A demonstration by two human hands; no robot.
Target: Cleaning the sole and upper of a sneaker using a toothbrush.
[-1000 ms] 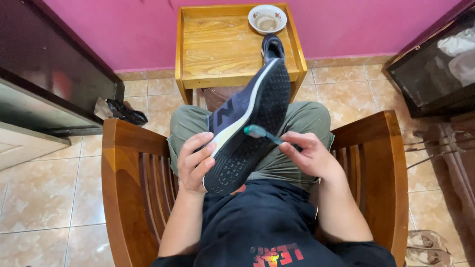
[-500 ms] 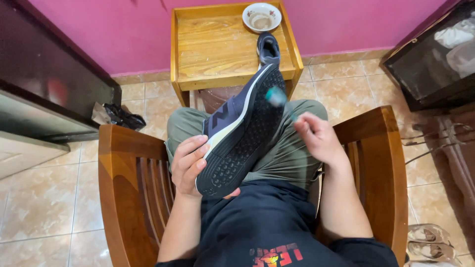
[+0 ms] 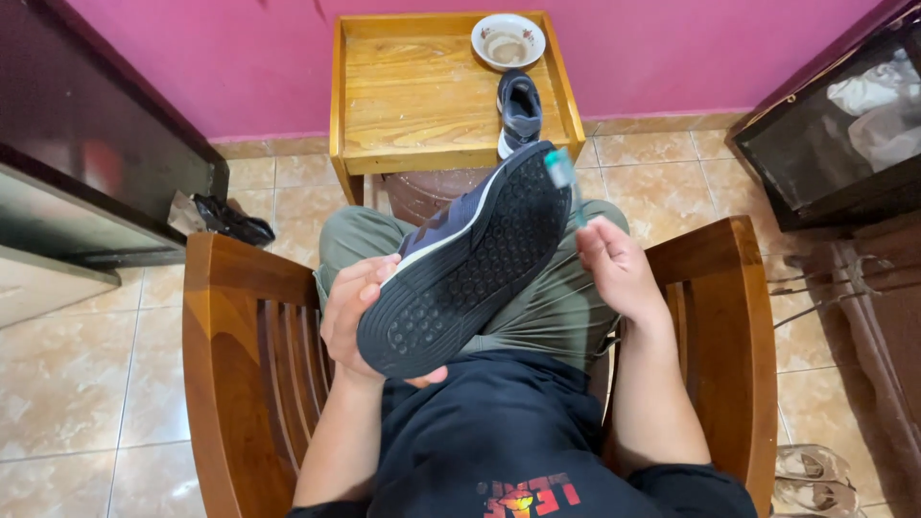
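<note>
My left hand [image 3: 353, 312] grips the heel end of a dark blue sneaker [image 3: 475, 259], whose black studded sole faces up and whose toe points away from me. My right hand [image 3: 614, 269] holds a toothbrush [image 3: 564, 182] with a teal head, bristles against the toe edge of the sole. I sit in a wooden armchair [image 3: 230, 336] with the shoe over my lap. A second matching sneaker [image 3: 519, 110] lies on the small wooden table [image 3: 413, 96] ahead, beside a white bowl [image 3: 507, 40] of cloudy liquid.
A dark cabinet [image 3: 86, 182] stands at left with a black crumpled bag [image 3: 230, 221] at its foot. A black-framed glass cabinet [image 3: 844, 125] stands at right. Sandals [image 3: 815, 475] lie on the tiled floor at lower right. A pink wall runs behind the table.
The sneaker's sole has turned to face up more fully. My right hand has carried the toothbrush from the middle of the sole up to the toe end.
</note>
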